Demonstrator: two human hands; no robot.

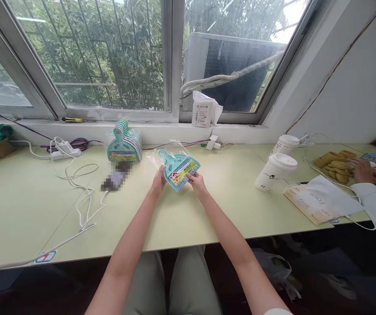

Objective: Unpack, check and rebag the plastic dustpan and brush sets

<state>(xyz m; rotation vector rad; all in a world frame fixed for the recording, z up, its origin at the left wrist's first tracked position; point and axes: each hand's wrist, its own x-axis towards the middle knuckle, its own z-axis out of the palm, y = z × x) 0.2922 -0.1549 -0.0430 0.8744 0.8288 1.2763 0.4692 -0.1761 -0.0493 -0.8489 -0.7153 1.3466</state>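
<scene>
A teal dustpan set point(178, 168) in clear wrapping, with a yellow printed label and blue bristles, is held tilted above the table point(181, 223). My left hand point(159, 179) grips its left edge, and my right hand point(196, 181) pinches its lower right edge beside the label. Clear film sticks out around the handle. Behind and to the left, a wrapped stack of similar dustpans point(125, 142) in teal, white and pink stands upright near the wall.
White cables and a power strip point(65, 151) lie at left, near a blurred object point(117, 176). Paper cups point(275, 171) and a tissue pack point(322, 199) stand right. Another person's hands point(363, 170) are at far right by yellow items point(335, 168). Tissues point(204, 111) sit on the windowsill.
</scene>
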